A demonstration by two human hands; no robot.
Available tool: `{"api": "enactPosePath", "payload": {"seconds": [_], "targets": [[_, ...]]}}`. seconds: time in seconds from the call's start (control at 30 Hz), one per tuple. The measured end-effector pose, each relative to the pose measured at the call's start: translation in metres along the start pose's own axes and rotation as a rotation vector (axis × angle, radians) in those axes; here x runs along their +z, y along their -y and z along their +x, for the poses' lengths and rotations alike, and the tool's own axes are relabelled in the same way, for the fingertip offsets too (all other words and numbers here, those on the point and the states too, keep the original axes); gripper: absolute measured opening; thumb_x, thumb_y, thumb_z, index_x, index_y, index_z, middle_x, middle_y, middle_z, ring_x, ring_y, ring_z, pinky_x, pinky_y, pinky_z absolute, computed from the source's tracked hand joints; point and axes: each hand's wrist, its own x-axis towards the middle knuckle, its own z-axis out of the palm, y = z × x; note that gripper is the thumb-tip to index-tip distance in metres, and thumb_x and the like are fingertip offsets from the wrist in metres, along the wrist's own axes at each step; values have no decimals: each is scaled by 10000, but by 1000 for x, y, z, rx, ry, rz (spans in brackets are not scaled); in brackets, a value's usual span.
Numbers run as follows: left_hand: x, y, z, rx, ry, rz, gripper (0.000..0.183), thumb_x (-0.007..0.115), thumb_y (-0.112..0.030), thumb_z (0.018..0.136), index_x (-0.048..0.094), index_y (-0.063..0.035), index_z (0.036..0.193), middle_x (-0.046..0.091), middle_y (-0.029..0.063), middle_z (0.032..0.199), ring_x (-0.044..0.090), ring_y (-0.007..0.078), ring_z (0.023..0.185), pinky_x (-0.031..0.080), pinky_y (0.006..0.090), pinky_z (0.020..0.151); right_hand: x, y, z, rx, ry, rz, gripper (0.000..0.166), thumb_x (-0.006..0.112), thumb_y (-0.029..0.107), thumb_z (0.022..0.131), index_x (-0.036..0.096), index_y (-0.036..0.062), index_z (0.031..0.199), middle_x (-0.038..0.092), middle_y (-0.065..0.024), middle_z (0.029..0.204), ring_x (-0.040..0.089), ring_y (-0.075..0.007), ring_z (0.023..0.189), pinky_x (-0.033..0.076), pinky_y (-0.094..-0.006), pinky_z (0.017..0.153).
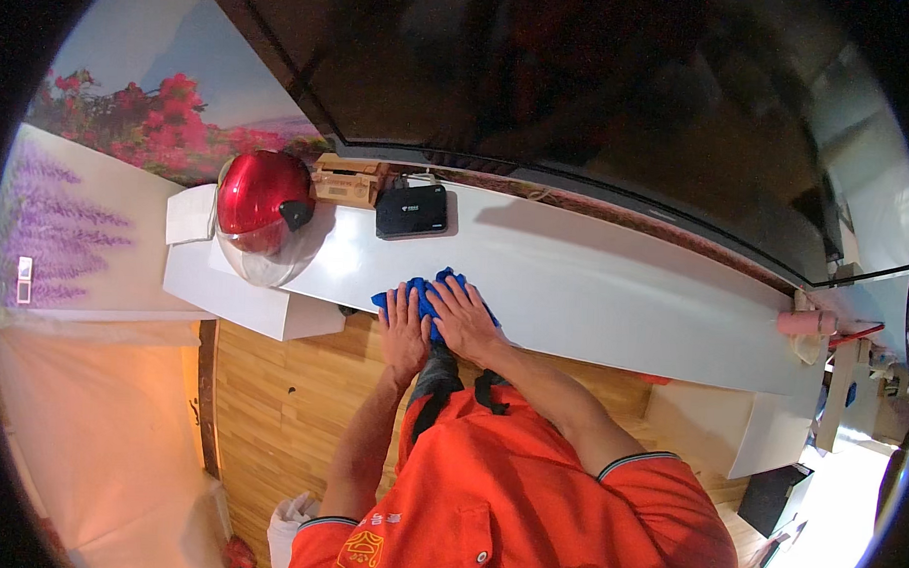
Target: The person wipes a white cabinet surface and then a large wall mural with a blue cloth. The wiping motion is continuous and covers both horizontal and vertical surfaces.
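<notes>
A crumpled blue cloth (424,285) lies at the front edge of a long white cabinet top (574,288). My left hand (405,329) rests palm down on the left part of the cloth, its fingers pointing away from me. Close beside it, my right hand (464,318) covers the right part with its fingers slightly spread. Both hands hold the cloth against the surface, and some of it is hidden under them. Behind the cloth stands a black set-top box (412,210) that bears writing.
A red helmet (261,191) with a clear visor sits on the left, near a small cardboard box (345,182) and a white box (191,215). A large dark television screen (567,77) spans the back. A pink roll (806,322) is at the far right end. Below is wooden flooring (277,413).
</notes>
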Motion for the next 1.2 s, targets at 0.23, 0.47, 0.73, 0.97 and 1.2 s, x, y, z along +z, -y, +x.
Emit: {"api": "enactPosePath", "payload": {"seconds": [0.23, 0.47, 0.73, 0.97, 1.2], "targets": [[10, -12, -1, -12, 15, -33, 630, 476, -363, 1091, 340, -87, 1641, 218, 148, 1746, 144, 400, 1618, 127, 632, 1267, -6, -10, -13, 17, 17, -3, 586, 598, 316, 1024, 490, 81, 1550, 427, -129, 1632, 326, -352, 1543, 229, -562, 1256], [10, -21, 1, 12, 17, -28, 639, 487, -354, 1084, 339, -79, 1640, 221, 153, 1745, 154, 400, 1616, 135, 623, 1268, -11, -14, -18, 37, 40, -5, 579, 576, 327, 1036, 489, 85, 1555, 418, -120, 1643, 306, -344, 1557, 209, -552, 1270], [1, -22, 26, 151, 54, -23, 668, 508, -349, 1070, 318, -64, 1644, 218, 163, 1742, 171, 419, 1606, 159, 622, 1270, -11, -22, -16, 112, 90, -65, 576, 518, 346, 1070, 454, 88, 1581, 364, -112, 1684, 252, -320, 1587, 175, -550, 1285], [-3, -8, 45, 234, 88, -27, 676, 496, -350, 1075, 285, -82, 1659, 211, 149, 1747, 172, 398, 1613, 172, 625, 1264, -13, -14, 0, 201, 118, -109, 610, 514, 353, 1066, 419, 78, 1601, 340, -124, 1692, 244, -336, 1590, 171, -560, 1288], [-18, 11, 64, 294, 141, -71, 663, 505, -344, 1067, 323, -79, 1647, 241, 132, 1740, 195, 369, 1611, 179, 602, 1272, -3, -6, 19, 254, 66, -127, 622, 558, 331, 1024, 453, 48, 1568, 347, -152, 1676, 259, -377, 1577, 191, -595, 1271]]}}
